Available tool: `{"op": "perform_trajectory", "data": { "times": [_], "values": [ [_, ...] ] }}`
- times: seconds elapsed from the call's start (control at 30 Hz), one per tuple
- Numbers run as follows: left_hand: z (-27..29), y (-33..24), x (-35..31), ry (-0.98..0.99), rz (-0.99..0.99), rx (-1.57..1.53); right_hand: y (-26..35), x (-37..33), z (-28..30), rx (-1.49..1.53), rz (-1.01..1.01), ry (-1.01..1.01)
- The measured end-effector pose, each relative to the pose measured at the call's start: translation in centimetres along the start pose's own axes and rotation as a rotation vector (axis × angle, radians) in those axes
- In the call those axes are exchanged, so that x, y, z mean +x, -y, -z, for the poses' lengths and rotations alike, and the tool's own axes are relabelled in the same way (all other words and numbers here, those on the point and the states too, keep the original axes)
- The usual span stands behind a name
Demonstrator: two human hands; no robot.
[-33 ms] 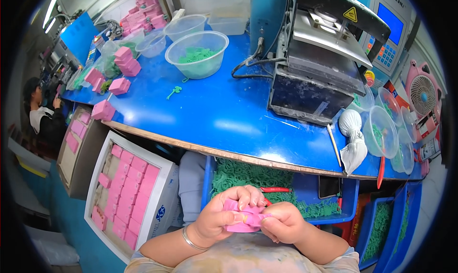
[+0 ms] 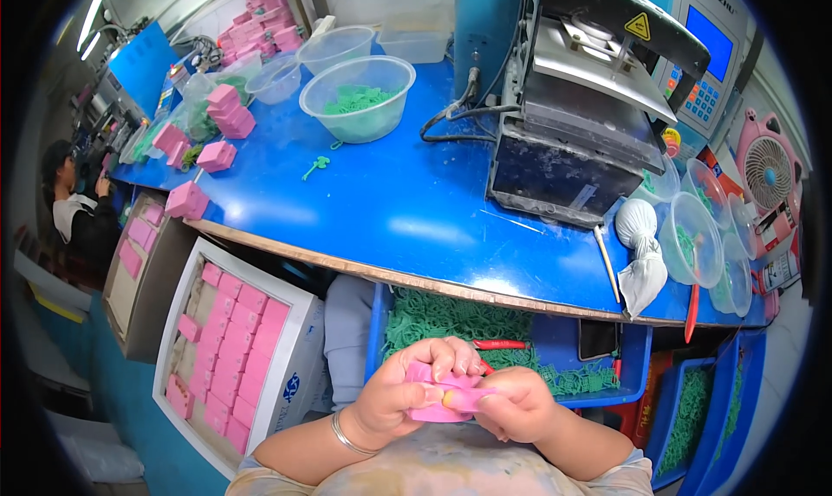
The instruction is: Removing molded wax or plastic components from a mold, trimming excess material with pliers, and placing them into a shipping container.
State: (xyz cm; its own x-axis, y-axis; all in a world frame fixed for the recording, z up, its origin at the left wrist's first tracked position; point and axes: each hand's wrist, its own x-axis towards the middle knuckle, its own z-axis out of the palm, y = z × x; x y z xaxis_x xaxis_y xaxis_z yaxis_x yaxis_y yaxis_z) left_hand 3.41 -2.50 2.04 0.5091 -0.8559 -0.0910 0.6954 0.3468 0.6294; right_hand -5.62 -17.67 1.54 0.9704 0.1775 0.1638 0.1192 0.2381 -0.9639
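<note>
Close to my body, both hands work on one pink block point(image 2: 423, 375), which looks soft like a rubber mould. My left hand point(image 2: 394, 401) is closed round its body, thumb in front and fingers over the top. With a pinch, my right hand point(image 2: 520, 405) grips a pink flap at the block's right side and bends it outward. A small yellowish spot shows by my left thumb, too small to make out. Beneath my hands is a blue tray point(image 2: 637, 379) with many green, lattice-like pieces point(image 2: 459, 314) and a red-handled tool point(image 2: 503, 344).
A white carton point(image 2: 312, 357) of pink blocks stands left. The blue table point(image 2: 364, 227) bears a plastic bowl point(image 2: 316, 110) of green pieces, a black-and-silver press point(image 2: 572, 158), a tied white cloth bundle point(image 2: 640, 253) and bowls at right. Another person point(image 2: 74, 193) sits far left.
The pinched pink flap has turned slightly and looks flatter, with the yellowish spot smaller. Both hands stay in nearly the same place.
</note>
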Motion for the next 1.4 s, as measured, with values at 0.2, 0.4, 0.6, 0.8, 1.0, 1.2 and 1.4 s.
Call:
{"op": "perform_trajectory", "data": {
  "times": [0.2, 0.4, 0.6, 0.8, 1.0, 1.2, 1.4],
  "values": [
    [2.4, 0.6, 1.0, -0.091, 0.04, -0.464, 0.9, 0.8, 2.1, 0.283, 0.111, -0.696],
    [2.3, -0.9, -1.6, -0.031, 0.056, -0.397, 1.3, -0.1, 6.2, 0.29, -0.229, -0.743],
    [3.3, 1.0, -1.5, -0.174, -0.342, 0.818, -1.1, -1.0, 2.5, 0.24, -0.304, -0.332],
    [0.7, 0.8, -0.5, 0.001, -0.806, 1.471, -2.2, 0.4, -0.9, 0.408, -0.224, -0.259],
    [2.1, 0.6, -0.3, 0.151, -0.311, 1.011, -1.7, 0.2, -1.1, 0.311, -0.153, -0.23],
    [1.7, -0.3, -0.5, 0.03, -0.279, 0.438, -0.8, 0.3, -0.7, 0.526, -0.142, -0.347],
    [2.8, -0.9, 0.8, 0.041, -0.197, -0.424, -0.1, 0.5, -1.4, -0.313, 0.032, 0.021]
  ]
}}
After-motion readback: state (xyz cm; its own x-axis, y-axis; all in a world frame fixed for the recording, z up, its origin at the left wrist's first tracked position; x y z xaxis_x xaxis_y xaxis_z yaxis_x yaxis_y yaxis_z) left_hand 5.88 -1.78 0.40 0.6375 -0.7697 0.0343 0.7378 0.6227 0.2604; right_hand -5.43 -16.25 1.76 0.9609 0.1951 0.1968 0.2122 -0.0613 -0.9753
